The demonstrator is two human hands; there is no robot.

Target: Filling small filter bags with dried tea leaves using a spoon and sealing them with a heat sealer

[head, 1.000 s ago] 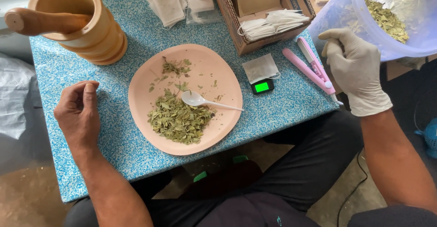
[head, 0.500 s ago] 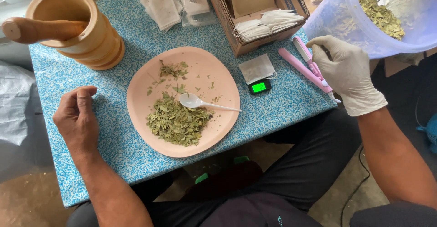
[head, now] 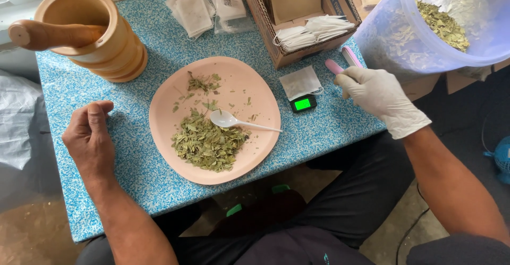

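Sealer (head: 345,60): I see only its two pink tips, just right of the plate (head: 260,84) and past the scale (head: 303,104); the rest is under my right hand (head: 380,92), so I cannot make out whether the tool is gripped or only covered. That hand wears a white glove, palm down, fingers curled loosely over the sealer. My left hand (head: 90,137) is bare and rests on the table (head: 133,158) left of the plate, closed into a loose fist with nothing in it. On the plate lie a heap of dried leaves (head: 204,142) and a white spoon (head: 234,120). A small sachet (head: 300,81) lies just right of the plate, touching the scale. Beyond the plate stands a box (head: 297,26) of sachets; upper left of the plate, a wooden mortar (head: 90,31) with its pestle (head: 48,34). A tub (head: 425,31) of leaves, cut off by the frame, stands far right of the plate.
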